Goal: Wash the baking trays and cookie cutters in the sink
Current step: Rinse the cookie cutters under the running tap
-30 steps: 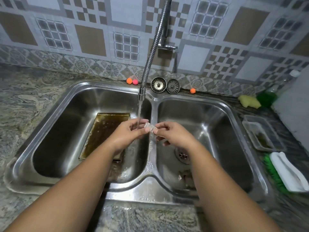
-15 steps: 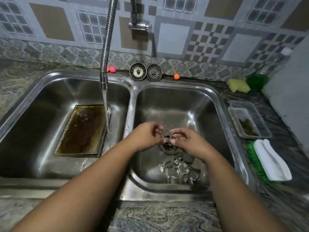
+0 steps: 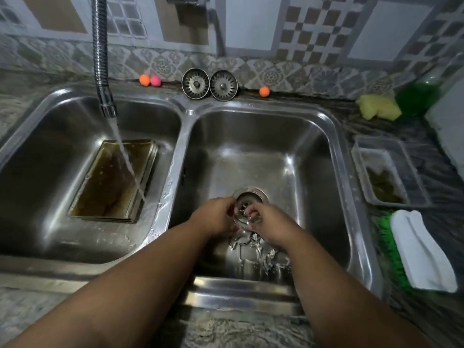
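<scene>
Holding a small flower-shaped cookie cutter (image 3: 242,217) between them, the left hand (image 3: 216,219) and the right hand (image 3: 271,222) meet low in the right basin of the sink (image 3: 185,136), just on the near side of the drain (image 3: 251,198). Each hand pinches the cutter from its own side with curled fingertips, so neither is spread; how many fingers touch the metal is too small to tell. The low hold looks deliberate. A heap of cutters (image 3: 256,252) lies on the basin floor nearer the person than the drain, directly below the wrists, so this piece is probably being set down with the others or has just been lifted from them. Which of the two cannot be read from the hands alone.

Well to the left of the drain, past the divider, a baking tray (image 3: 113,182) lies flat in the other basin, its inside brown and greasy. The tap (image 3: 101,59) hangs far left of the drain and beyond it, and its stream (image 3: 128,162) slants onto the tray's right edge, likely soaking the tray while the small pieces are handled. By the look of it, the tray is not yet scrubbed.
</scene>
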